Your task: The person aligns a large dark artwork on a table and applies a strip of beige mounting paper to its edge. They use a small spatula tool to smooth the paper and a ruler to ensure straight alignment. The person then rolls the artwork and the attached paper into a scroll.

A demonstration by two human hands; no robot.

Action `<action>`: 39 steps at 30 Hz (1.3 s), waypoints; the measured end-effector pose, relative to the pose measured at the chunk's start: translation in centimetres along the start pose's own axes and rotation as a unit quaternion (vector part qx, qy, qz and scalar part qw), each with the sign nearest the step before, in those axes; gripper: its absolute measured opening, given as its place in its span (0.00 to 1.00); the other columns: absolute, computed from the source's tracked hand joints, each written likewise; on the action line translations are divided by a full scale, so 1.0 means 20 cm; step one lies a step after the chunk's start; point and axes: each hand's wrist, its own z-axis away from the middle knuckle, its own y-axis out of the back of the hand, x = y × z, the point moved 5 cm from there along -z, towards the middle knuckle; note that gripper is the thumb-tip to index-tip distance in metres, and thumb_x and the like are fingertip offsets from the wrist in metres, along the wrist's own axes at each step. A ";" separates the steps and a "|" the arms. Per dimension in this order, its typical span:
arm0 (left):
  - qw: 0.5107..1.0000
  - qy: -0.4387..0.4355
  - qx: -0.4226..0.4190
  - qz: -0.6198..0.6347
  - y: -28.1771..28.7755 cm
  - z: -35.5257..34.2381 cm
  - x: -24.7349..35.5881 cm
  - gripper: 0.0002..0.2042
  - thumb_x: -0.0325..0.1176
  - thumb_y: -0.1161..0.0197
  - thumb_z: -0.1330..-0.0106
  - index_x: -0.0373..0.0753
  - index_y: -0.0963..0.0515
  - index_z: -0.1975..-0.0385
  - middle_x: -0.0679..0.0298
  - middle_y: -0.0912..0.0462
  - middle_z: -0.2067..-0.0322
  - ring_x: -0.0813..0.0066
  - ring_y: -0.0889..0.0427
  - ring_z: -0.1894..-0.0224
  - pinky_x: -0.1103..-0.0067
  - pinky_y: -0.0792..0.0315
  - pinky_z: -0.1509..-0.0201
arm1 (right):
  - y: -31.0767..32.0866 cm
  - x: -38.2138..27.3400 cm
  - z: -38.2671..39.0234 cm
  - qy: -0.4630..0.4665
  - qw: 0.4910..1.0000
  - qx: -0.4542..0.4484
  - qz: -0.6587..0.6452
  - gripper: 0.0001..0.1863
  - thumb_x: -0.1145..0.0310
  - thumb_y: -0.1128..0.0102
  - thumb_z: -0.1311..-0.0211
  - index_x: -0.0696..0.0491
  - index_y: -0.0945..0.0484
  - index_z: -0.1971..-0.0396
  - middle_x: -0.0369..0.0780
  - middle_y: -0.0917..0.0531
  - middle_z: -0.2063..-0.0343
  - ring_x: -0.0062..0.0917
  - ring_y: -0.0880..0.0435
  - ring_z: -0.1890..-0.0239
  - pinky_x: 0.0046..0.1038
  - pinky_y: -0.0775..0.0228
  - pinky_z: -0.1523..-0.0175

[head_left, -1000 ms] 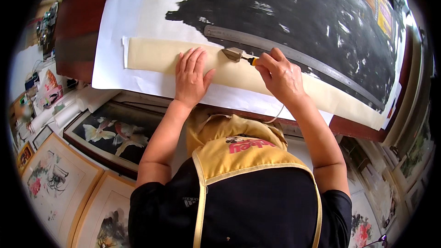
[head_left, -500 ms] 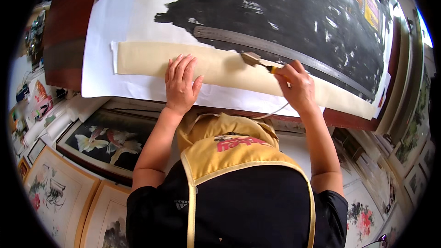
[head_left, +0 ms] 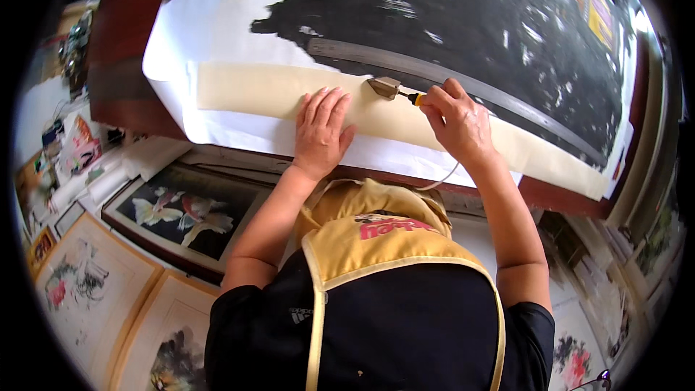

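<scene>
A small iron [head_left: 386,87] is gripped at its handle by the right hand [head_left: 457,122]; the cream paper strip [head_left: 275,90], seemingly thin and easily creased, is pressed flat on the table [head_left: 123,94] under the spread left hand [head_left: 321,132].

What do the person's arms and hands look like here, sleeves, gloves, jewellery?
Both forearms are bare. Short black sleeves end above the elbows. No gloves on the left hand or the right hand. The right hand wears a thin ring. A yellow apron with pale edging covers the black shirt.
</scene>
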 end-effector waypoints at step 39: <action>0.997 -0.045 0.043 -0.035 -0.20 -0.12 0.19 0.22 0.44 0.40 0.29 0.39 0.27 0.41 0.59 0.30 0.34 0.53 0.34 0.30 0.48 0.49 0.23 | 0.03 0.12 0.06 -0.012 1.000 0.016 -0.016 0.03 0.67 0.36 0.34 0.47 0.20 0.67 0.39 0.22 0.67 0.42 0.17 0.69 0.43 0.24 0.66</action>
